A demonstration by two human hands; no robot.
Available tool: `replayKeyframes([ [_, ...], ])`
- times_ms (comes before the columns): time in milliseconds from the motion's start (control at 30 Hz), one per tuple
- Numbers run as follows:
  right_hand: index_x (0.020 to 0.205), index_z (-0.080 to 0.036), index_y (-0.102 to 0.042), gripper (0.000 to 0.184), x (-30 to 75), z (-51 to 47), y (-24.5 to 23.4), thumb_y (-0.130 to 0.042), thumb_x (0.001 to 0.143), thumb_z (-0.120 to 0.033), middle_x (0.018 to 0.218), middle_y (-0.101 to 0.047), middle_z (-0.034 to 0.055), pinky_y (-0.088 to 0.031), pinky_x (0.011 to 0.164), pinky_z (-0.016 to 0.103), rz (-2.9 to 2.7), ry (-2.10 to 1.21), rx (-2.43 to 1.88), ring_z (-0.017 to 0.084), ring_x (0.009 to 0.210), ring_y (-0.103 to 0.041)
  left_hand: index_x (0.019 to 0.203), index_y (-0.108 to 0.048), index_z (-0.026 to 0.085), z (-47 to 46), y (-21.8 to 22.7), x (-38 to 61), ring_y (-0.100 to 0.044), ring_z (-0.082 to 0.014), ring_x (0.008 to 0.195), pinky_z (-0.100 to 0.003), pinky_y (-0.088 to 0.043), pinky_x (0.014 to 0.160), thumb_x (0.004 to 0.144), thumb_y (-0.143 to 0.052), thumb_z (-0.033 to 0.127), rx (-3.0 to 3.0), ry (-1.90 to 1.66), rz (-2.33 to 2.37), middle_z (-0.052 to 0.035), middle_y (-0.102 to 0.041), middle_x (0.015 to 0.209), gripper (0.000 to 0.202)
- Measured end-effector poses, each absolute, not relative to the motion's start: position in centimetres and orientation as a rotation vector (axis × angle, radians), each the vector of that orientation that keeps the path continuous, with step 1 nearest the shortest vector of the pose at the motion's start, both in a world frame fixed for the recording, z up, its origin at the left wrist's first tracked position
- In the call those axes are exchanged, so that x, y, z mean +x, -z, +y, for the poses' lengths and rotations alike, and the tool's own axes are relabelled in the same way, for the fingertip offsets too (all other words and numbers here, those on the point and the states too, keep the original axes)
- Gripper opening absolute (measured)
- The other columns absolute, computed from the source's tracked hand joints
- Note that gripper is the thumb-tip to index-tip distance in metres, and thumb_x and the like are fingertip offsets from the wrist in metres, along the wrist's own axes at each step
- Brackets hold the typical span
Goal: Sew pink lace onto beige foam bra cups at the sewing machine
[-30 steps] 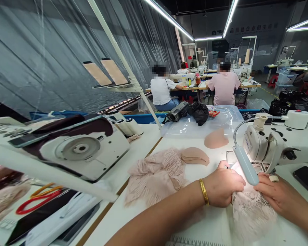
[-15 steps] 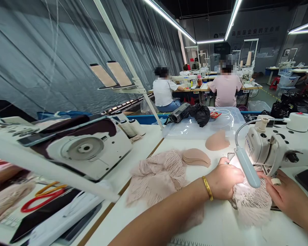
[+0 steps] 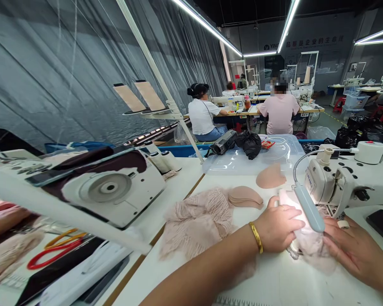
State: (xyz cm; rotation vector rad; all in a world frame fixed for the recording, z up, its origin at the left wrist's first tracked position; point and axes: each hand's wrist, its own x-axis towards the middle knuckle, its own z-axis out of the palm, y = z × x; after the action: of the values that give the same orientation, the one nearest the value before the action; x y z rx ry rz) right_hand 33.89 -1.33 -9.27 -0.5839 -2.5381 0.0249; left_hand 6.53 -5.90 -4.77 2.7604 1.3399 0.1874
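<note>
My left hand (image 3: 279,227), a gold bangle on its wrist, is closed on a piece of pink lace fabric (image 3: 309,242) under the head of the white sewing machine (image 3: 347,180). My right hand (image 3: 351,248) lies flat on the same fabric from the right, fingers stretched out and pressing it down. The machine's grey lamp (image 3: 308,208) hangs over the fabric and lights it brightly. The needle area is hidden behind the lamp and fabric.
A heap of pink lace (image 3: 194,221) and a stack of beige foam cups (image 3: 245,196) lie left of my hands, one more cup (image 3: 270,177) behind. Another sewing machine (image 3: 105,187) and red-handled scissors (image 3: 54,250) sit at left. Two people work at far tables.
The lace piece has been fed forward under the machine and less of it lies toward me. Both hands have moved slightly forward with it.
</note>
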Motion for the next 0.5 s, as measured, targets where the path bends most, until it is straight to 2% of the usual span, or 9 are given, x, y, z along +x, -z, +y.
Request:
replayKeyframes([
  [67,0.134,-0.029,-0.061,0.032,33.2,-1.8,9.0,-0.059,0.103,-0.037,0.13,-0.072,0.0074,-0.053,0.102,0.049,-2.652,-0.078,-0.556,0.03,0.119,-0.067,0.112,-0.067,0.021,-6.5,4.5,7.2,-0.059,-0.0309,0.103,-0.051,-0.033,0.093,0.094,-0.056,0.033,2.739,-0.118,1.5,-0.0116,-0.068,0.112,0.024],
  [100,0.13,-0.029,-0.063,0.027,32.9,-1.9,9.0,-0.058,0.104,-0.037,0.13,-0.072,0.0072,-0.053,0.1,0.048,-2.691,-0.099,-0.566,0.029,0.118,-0.067,0.112,-0.067,0.019,-6.9,4.3,7.7,-0.058,-0.0311,0.1,-0.05,-0.034,0.091,0.095,-0.056,0.037,2.721,-0.077,1.555,-0.0131,-0.067,0.11,0.028],
  [167,0.116,-0.028,-0.067,0.02,32.4,-1.9,9.2,-0.05,0.107,-0.029,0.121,-0.074,0.0069,-0.055,0.091,0.043,-2.706,-0.132,-0.609,0.027,0.11,-0.069,0.11,-0.066,0.015,-7.5,4.0,8.6,-0.058,-0.0309,0.098,-0.047,-0.036,0.089,0.095,-0.055,0.041,2.69,-0.01,1.603,-0.0152,-0.066,0.108,0.032],
  [267,0.103,-0.027,-0.068,0.03,32.4,-1.4,9.8,-0.039,0.106,-0.017,0.103,-0.073,0.0061,-0.054,0.078,0.038,-2.674,-0.177,-0.665,0.024,0.094,-0.068,0.106,-0.065,0.015,-8.2,3.5,9.0,-0.058,-0.0306,0.098,-0.045,-0.039,0.088,0.094,-0.059,0.051,2.661,0.024,1.572,-0.0143,-0.065,0.107,0.039],
  [400,0.095,-0.025,-0.063,0.024,33.3,-1.1,9.5,-0.042,0.104,-0.022,0.096,-0.07,0.0061,-0.053,0.071,0.039,-2.639,-0.178,-0.744,0.024,0.082,-0.064,0.108,-0.065,0.018,-8.1,2.7,7.5,-0.06,-0.0329,0.105,-0.044,-0.042,0.091,0.082,-0.072,0.068,2.655,0.032,1.372,-0.0143,-0.063,0.121,0.057],
  [500,0.103,-0.026,-0.062,0.017,33.8,-1.2,8.5,-0.045,0.104,-0.027,0.103,-0.069,0.0077,-0.055,0.08,0.042,-2.63,-0.197,-0.759,0.026,0.094,-0.064,0.114,-0.066,0.02,-7.6,2.0,5.9,-0.059,-0.0349,0.116,-0.041,-0.042,0.091,0.082,-0.074,0.067,2.643,0.034,1.199,-0.0132,-0.062,0.134,0.057],
])
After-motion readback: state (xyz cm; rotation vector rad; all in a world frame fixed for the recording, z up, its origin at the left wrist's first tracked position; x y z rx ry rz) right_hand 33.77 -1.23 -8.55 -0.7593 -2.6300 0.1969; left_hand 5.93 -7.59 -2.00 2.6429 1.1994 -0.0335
